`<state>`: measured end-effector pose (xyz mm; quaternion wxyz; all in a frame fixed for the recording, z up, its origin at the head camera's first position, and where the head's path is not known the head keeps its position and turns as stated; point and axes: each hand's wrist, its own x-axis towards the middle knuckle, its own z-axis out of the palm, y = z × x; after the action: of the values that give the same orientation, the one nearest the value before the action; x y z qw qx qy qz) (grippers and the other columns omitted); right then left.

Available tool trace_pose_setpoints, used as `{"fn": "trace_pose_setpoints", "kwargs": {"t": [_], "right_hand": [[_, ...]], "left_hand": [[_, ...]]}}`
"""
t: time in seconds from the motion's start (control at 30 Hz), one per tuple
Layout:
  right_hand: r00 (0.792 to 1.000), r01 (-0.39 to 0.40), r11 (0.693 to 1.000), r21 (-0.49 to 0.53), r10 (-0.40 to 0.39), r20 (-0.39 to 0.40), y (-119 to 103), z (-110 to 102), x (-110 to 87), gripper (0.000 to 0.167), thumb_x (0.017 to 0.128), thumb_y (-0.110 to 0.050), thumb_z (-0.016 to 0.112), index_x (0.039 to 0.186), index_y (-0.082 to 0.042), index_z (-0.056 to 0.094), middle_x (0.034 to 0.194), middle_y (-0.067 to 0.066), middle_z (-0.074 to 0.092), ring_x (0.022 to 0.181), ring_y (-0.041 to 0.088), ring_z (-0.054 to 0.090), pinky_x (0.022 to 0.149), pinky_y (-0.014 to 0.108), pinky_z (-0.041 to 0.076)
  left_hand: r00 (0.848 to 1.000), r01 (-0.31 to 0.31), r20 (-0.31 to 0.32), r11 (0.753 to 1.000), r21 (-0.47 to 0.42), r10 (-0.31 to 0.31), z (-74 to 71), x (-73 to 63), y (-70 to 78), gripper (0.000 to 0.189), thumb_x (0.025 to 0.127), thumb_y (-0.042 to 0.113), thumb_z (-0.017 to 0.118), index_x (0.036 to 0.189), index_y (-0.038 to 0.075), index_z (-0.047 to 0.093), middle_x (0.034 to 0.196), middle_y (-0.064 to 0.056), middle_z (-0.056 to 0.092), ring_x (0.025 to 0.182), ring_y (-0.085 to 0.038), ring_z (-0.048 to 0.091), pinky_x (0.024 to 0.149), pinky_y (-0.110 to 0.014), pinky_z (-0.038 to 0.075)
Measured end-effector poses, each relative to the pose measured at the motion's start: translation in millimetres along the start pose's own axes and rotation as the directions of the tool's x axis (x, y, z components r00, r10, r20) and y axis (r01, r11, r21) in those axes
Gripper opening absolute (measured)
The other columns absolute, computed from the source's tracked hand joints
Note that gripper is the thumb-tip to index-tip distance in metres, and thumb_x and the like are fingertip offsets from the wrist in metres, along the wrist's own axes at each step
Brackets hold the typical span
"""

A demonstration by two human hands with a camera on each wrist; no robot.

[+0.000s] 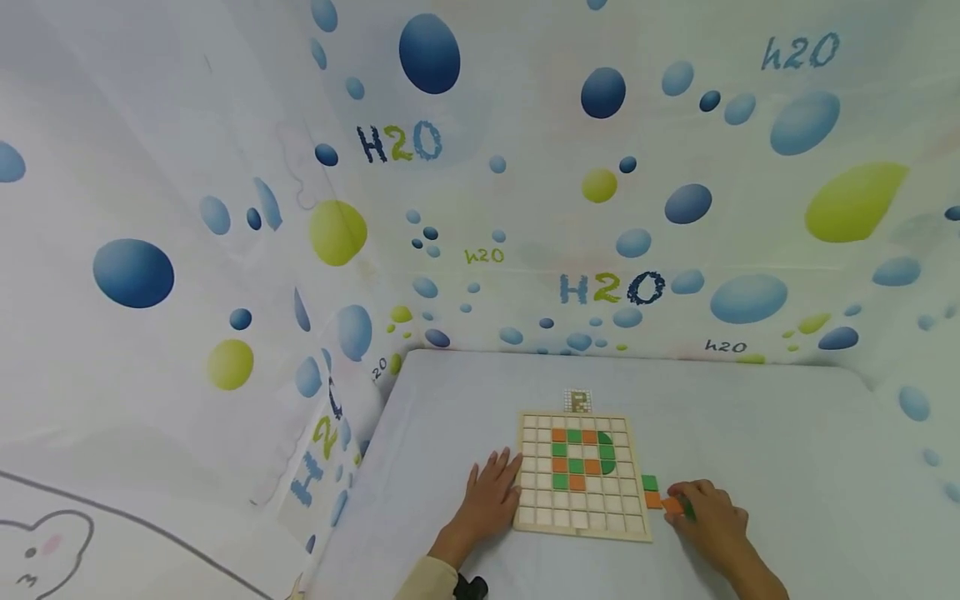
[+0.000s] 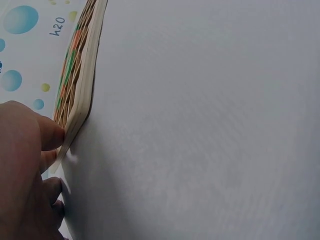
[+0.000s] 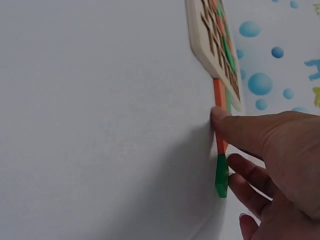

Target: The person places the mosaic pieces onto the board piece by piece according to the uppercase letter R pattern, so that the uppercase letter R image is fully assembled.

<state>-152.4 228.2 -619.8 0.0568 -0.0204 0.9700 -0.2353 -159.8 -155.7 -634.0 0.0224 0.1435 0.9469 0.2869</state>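
A wooden grid board (image 1: 547, 517) lies on the white table; orange and green pieces fill some cells in a letter-like shape, with curved green pieces (image 1: 607, 442) on its right side. My left hand (image 1: 489, 500) rests flat at the board's left edge, fingers spread and touching the frame. Beyond the lower right edge, my right hand (image 1: 708, 521) pinches an orange tile (image 1: 671, 505) between thumb and fingers. A dark green tile (image 3: 221, 176) sits at that tile's end, under the curled fingers. A light green square (image 1: 649, 482) and another orange square (image 1: 652, 500) lie beside the board.
A small pattern card (image 1: 578, 401) with a gridded letter shape lies just past the board's far edge. Behind the table (image 1: 450, 408) hangs a white curtain (image 1: 525, 200) printed with blue and lime drops. A black object (image 1: 471, 587) shows near my left sleeve (image 1: 427, 579).
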Motion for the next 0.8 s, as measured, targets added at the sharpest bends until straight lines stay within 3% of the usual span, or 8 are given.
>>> {"fn": "trace_pose_setpoints", "kwargs": {"t": [0.27, 0.47, 0.8], "right_hand": [[1.0, -0.01, 1.0, -0.005, 0.01, -0.002, 0, -3, -0.1, 0.041, 0.085, -0.04, 0.087, 0.11, -0.011, 0.071, 0.115, 0.015, 0.067, 0.105, 0.04, 0.061, 0.084, 0.066, 0.041], [0.999, 0.046, 0.999, 0.007, -0.047, 0.025, -1, -3, -1.8, 0.028, 0.09, -0.023, 0.083, 0.113, -0.012, 0.07, 0.117, 0.013, 0.066, 0.108, 0.04, 0.063, 0.083, 0.065, 0.043], [0.996, 0.069, 0.995, 0.067, -0.065, -0.061, -10, 7, 0.8, 0.026, 0.098, -0.018, 0.074, 0.119, -0.004, 0.068, 0.117, 0.019, 0.063, 0.107, 0.038, 0.063, 0.077, 0.054, 0.045]], "left_hand": [[1.0, 0.017, 0.02, 1.0, 0.001, -0.017, -0.2, 1.3, 0.9, 0.054, 0.111, 0.027, 0.045, 0.163, 0.013, 0.041, 0.169, -0.019, 0.036, 0.157, -0.046, 0.028, 0.122, -0.074, 0.016], [0.997, 0.048, 0.057, 0.999, 0.021, -0.049, -3.0, 2.3, 3.4, 0.055, 0.11, 0.026, 0.046, 0.163, 0.013, 0.042, 0.17, -0.015, 0.035, 0.159, -0.042, 0.028, 0.125, -0.07, 0.016], [0.994, 0.071, 0.078, 0.996, 0.048, -0.074, -3.1, 3.7, 3.2, 0.055, 0.111, 0.028, 0.045, 0.164, 0.015, 0.04, 0.172, -0.013, 0.032, 0.16, -0.039, 0.026, 0.126, -0.068, 0.016]]}}
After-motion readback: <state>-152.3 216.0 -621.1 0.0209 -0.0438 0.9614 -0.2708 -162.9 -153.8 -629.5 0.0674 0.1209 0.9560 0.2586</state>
